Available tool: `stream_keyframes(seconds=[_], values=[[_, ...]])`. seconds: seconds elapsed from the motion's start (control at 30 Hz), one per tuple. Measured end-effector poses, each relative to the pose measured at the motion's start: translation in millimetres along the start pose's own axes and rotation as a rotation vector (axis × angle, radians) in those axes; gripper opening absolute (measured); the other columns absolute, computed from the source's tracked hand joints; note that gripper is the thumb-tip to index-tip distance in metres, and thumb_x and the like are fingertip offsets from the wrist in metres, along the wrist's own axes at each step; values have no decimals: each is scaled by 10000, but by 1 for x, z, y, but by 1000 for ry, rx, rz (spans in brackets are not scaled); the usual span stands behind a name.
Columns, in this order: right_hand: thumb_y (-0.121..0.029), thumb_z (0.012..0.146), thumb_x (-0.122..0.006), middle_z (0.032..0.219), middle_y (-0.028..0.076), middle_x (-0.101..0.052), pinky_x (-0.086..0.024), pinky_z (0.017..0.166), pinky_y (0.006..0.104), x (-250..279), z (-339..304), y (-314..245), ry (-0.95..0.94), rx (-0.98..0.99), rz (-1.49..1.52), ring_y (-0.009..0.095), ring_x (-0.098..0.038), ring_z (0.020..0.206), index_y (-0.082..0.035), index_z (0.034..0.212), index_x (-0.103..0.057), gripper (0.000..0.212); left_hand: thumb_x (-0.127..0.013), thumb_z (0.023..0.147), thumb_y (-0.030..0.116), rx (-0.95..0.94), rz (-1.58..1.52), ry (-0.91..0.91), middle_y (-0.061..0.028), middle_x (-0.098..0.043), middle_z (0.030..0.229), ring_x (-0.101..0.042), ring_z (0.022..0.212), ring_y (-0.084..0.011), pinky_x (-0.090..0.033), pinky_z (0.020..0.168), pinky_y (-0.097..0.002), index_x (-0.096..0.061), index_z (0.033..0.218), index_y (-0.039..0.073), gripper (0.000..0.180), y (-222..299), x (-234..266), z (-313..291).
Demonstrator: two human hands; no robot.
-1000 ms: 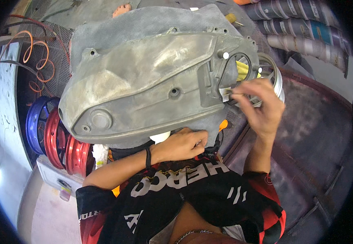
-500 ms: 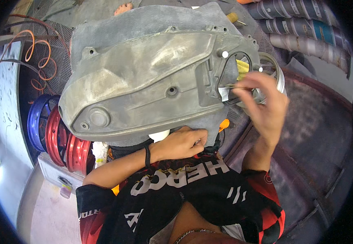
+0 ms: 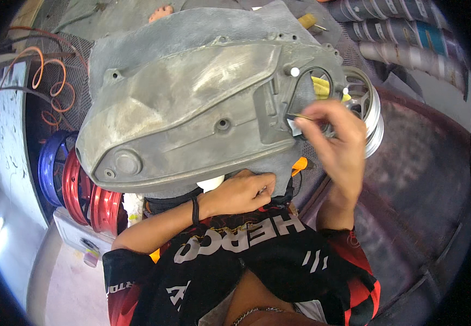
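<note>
A large grey metal engine cover [image 3: 181,117] lies in front of me on a grey cloth [image 3: 132,49]. Its right end has an opening rimmed by a black rubber gasket [image 3: 295,92]. Over the lower edge of that opening, my right hand [image 3: 341,136] pinches a thin brownish strip [image 3: 301,116] between thumb and fingers. A small white piece [image 3: 294,128] shows just below the fingertips. My left hand [image 3: 241,193] rests, fingers curled, on the cloth by the cover's near edge. Whatever it may hold is hidden.
Blue [image 3: 53,168] and red wheel rims [image 3: 105,209] stand at left, below a coiled orange hose [image 3: 59,81]. A silver rim [image 3: 375,117] is right of the cover. Several wrapped rolls [image 3: 403,32] lie far right. An orange item [image 3: 299,164] sits near my right forearm.
My right hand has moved slightly left and down with its pinch kept. The whole view has shifted a little; my left hand rests as before.
</note>
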State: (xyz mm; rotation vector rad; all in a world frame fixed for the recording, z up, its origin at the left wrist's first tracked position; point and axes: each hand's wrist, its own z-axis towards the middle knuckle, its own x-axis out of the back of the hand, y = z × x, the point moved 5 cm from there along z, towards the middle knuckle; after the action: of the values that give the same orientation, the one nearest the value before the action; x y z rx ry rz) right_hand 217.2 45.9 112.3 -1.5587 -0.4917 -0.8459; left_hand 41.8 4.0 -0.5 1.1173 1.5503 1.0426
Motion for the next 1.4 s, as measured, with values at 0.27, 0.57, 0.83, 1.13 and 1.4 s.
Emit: stream_keyframes(seconds=[0.27,0.57,0.83,1.13,1.4], values=[[60,800,-776,776,82,-670,-488,619,268,-4,2,0,40,-79,6,147,-646,682,35,888,-718,109,-590,918,127,13,14,-20,-174,-637,770,-650,754,-411,-492,712,-485,-566,943,35,99,-4,0,0],[45,800,-789,790,91,-683,-501,633,285,11,-10,4,182,-95,104,164,-666,699,26,906,-740,119,-588,916,137,1,12,9,-159,-646,789,-659,759,-388,-495,705,-477,-570,962,44,105,-3,0,1],[64,782,-786,825,107,-710,-532,663,293,12,-8,2,152,-40,66,198,-700,759,15,929,-753,158,-591,919,139,0,37,0,-152,-643,795,-655,752,-384,-494,706,-477,-572,967,50,103,-3,0,1],[48,740,-790,898,114,-726,-550,723,356,1,-5,1,47,132,-9,261,-711,815,3,919,-741,191,-590,921,126,-18,62,7,-125,-652,794,-671,730,-347,-507,682,-448,-579,981,59,90,-5,-1,2],[38,747,-786,884,114,-733,-553,727,360,3,-4,1,16,165,5,270,-712,837,-13,908,-742,175,-586,927,147,-12,108,20,-123,-658,812,-655,724,-351,-504,702,-452,-579,985,68,99,-6,-3,-1]])
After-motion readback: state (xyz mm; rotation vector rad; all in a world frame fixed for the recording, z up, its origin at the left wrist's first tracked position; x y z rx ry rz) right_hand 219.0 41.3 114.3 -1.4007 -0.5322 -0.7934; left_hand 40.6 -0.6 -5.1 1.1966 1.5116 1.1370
